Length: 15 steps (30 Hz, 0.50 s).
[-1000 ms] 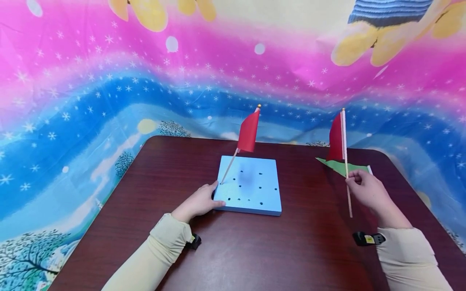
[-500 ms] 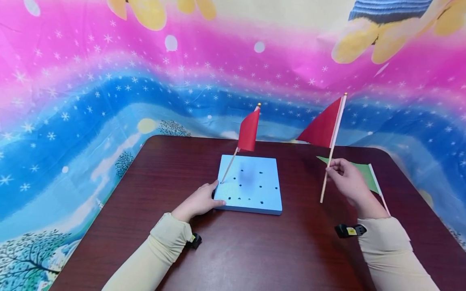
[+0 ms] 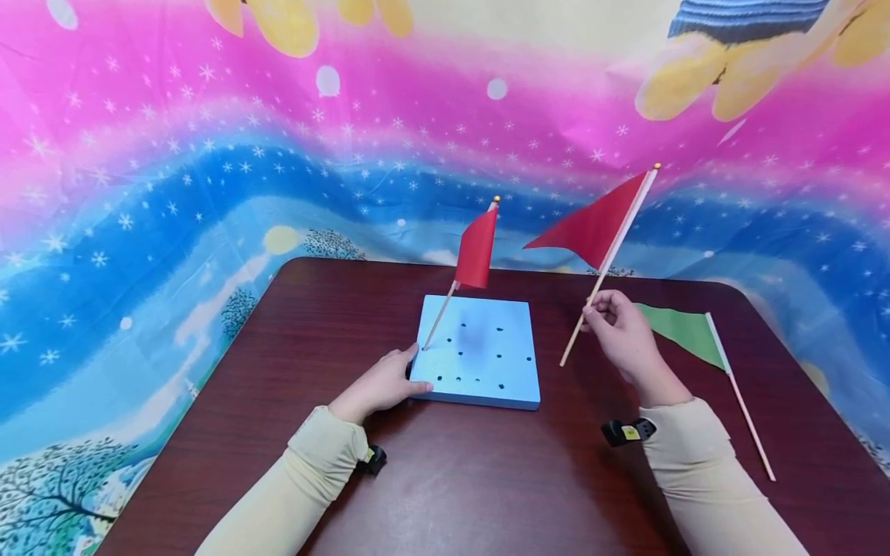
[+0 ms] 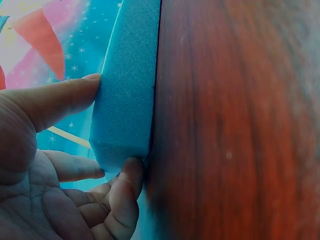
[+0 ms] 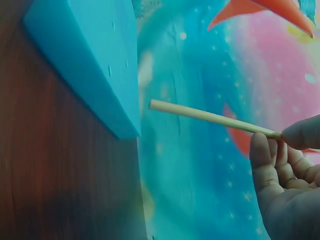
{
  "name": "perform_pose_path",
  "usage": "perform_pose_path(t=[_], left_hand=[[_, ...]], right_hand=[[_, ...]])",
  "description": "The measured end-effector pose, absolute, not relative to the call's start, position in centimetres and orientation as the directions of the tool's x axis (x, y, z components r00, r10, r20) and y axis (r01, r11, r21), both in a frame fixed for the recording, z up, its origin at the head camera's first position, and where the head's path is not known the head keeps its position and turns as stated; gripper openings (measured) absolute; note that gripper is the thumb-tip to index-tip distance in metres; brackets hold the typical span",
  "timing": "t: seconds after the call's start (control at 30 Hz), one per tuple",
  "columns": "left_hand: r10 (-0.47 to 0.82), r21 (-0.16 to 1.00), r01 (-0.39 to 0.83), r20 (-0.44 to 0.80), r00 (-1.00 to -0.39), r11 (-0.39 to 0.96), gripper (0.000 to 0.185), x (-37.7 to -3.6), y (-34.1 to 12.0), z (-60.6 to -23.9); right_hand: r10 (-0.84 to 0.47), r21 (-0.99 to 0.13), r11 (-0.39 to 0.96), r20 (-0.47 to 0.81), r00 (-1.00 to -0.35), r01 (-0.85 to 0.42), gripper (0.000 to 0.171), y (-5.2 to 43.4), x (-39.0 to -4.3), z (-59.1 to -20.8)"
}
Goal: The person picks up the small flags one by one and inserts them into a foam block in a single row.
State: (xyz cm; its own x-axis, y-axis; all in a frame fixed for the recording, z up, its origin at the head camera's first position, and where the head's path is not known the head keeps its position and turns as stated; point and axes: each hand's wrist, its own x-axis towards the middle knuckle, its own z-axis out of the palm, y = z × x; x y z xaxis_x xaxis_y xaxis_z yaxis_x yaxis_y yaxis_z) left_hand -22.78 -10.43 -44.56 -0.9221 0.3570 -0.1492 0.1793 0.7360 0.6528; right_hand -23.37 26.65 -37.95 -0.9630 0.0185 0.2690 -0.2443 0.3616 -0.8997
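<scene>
A light-blue foam block (image 3: pixel 480 367) with several small holes in its top lies on the table. My left hand (image 3: pixel 375 386) grips its near left corner, thumb on the front edge and fingers along the side. From a hole near the left edge rises a red flag (image 3: pixel 476 251) on a thin stick, leaning right. Between thumb and fingers, my right hand (image 3: pixel 622 332) pinches the wooden stick of a red triangular flag (image 3: pixel 598 228). That flag is tilted, its gold-tipped top to the right. In the right wrist view the stick's bare end (image 5: pixel 165 106) points toward the block without touching it.
A green triangular flag (image 3: pixel 684 332) lies on the dark brown table (image 3: pixel 445 479), to the right of my right hand. Behind the table hangs a colourful backdrop cloth (image 3: pixel 389 154) with snowflakes.
My right hand has carried the red triangular flag left toward the block, tilting its top to the right. The green flag shows more fully. My left hand stays put.
</scene>
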Motion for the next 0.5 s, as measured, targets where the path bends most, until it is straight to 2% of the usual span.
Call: perform_pose_path(t=[0.13, 0.5], left_hand=[[0.343, 0.666, 0.153, -0.164, -0.925, 0.73, 0.086, -22.5, -10.6, -44.7], [0.362, 0.653, 0.186, -0.144, -0.921, 0.734, 0.086, -23.0, -10.4, -44.8]], right_hand=[[0.008, -0.899, 0.369, 0.258, -0.966, -0.237, 0.02, 25.0, -23.6, -38.5], [0.041, -0.91, 0.335, 0.272, -0.961, -0.244, 0.019, 21.4, -24.1, -38.8]])
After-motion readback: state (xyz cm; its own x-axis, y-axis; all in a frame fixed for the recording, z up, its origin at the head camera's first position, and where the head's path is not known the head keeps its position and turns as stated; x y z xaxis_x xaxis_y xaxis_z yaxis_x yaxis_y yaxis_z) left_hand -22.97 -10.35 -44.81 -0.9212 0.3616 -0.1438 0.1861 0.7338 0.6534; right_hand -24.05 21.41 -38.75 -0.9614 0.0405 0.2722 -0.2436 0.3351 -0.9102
